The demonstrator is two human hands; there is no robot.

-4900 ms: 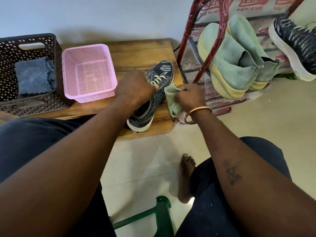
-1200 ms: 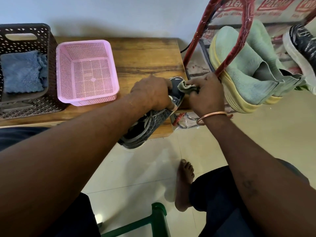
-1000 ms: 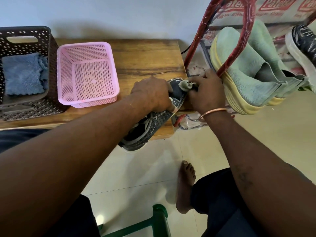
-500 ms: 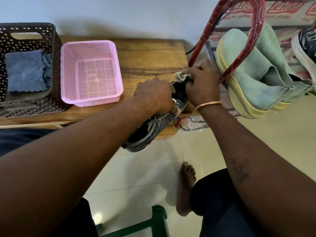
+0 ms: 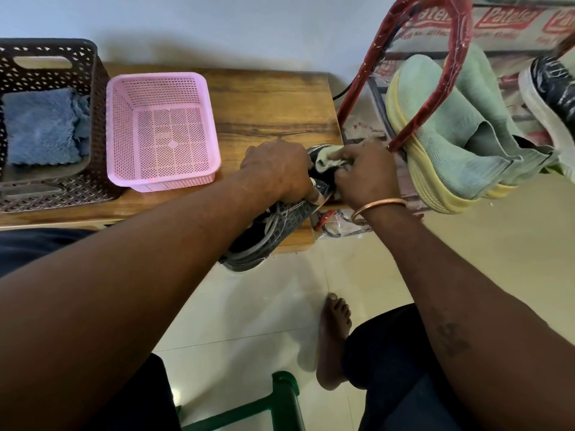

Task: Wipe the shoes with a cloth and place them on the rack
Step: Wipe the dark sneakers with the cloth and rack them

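A dark grey sneaker [image 5: 273, 231] lies tipped on its side at the right front corner of the wooden table [image 5: 267, 101], its sole turned toward me. My left hand [image 5: 277, 169] grips its middle from above. My right hand [image 5: 367, 175] holds a pale green cloth [image 5: 326, 158] bunched against the shoe's toe end. The red-framed shoe rack [image 5: 435, 76] stands just right of the table and carries a pair of mint green shoes [image 5: 448, 135] and another dark sneaker [image 5: 550, 91].
A pink perforated basket [image 5: 130, 169] stands on the table left of the shoe. Further left, a dark brown basket [image 5: 93, 88] holds a folded blue cloth [image 5: 40, 126]. My bare foot [image 5: 333, 331] is on the tiled floor, by a green stool frame [image 5: 280, 402].
The shoe has been turned from upright onto its side, sole toward me. My right hand with the cloth moved up from the shoe's side to its toe end and keeps shifting there.
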